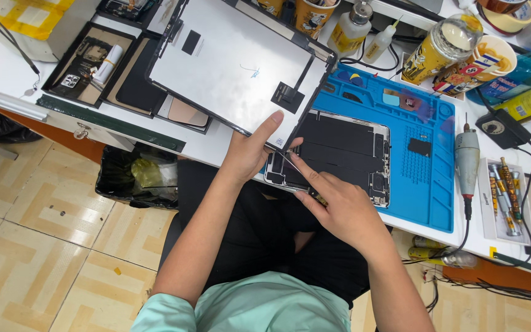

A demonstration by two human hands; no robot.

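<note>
Bright, even overhead light, soft shadows, faint glare on the lifted panel [235, 67], wide-angle edge bending.

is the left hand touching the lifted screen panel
Touching: the head view shows the left hand gripping the lower edge of the lifted screen panel, thumb across it.

Two bare forearms, no sleeves below the elbows. Short-sleeved top in pale mint green, plain and without print, covering chest and shoulders at the bottom edge of view, sleeve hem just showing on the left upper arm. Black trousers below the hands, loose, softly creased over the lap. Left hand [248, 150] and right hand [339, 209] without gloves, rings, watch or bracelet. Short, unpainted fingernails. No marks or bandages on wrists or fingers.
</note>
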